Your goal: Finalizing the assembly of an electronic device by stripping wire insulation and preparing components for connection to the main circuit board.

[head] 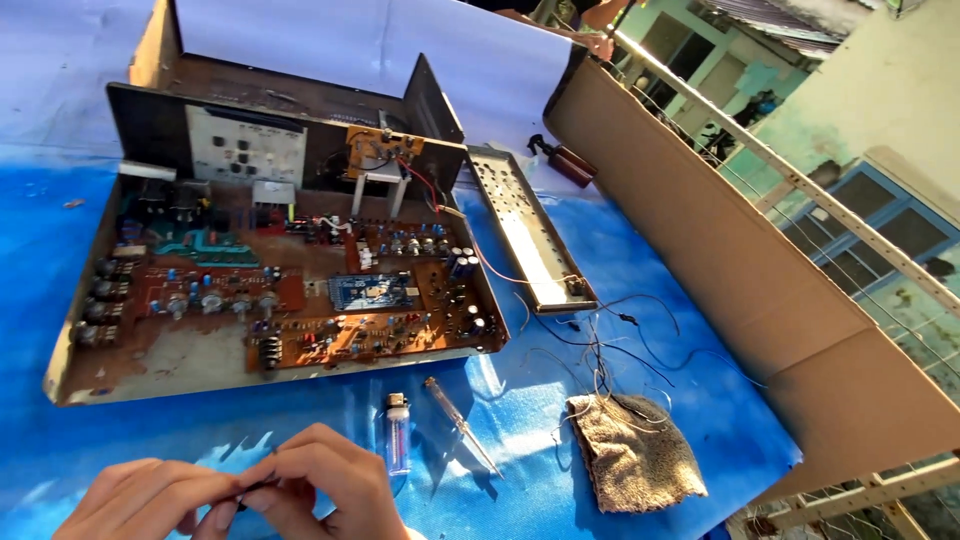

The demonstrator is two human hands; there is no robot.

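Note:
My left hand (pixel 145 500) and my right hand (pixel 325 480) meet at the bottom edge of the view, fingertips pinched together on a small thin dark piece (pixel 255 487), perhaps a wire end. Just beyond them lies an opened electronic chassis (pixel 150 375) with brown circuit boards, knobs and capacitors. A clear lighter (pixel 397 435) and a clear-handled screwdriver (pixel 460 425) lie on the blue cloth right of my right hand.
A folded brown rag (pixel 635 450) lies at the right with loose thin wires (pixel 600 335) above it. A long metal panel (pixel 530 235) rests beside the chassis. A large cardboard sheet (pixel 740 270) leans along the right edge, by a railing.

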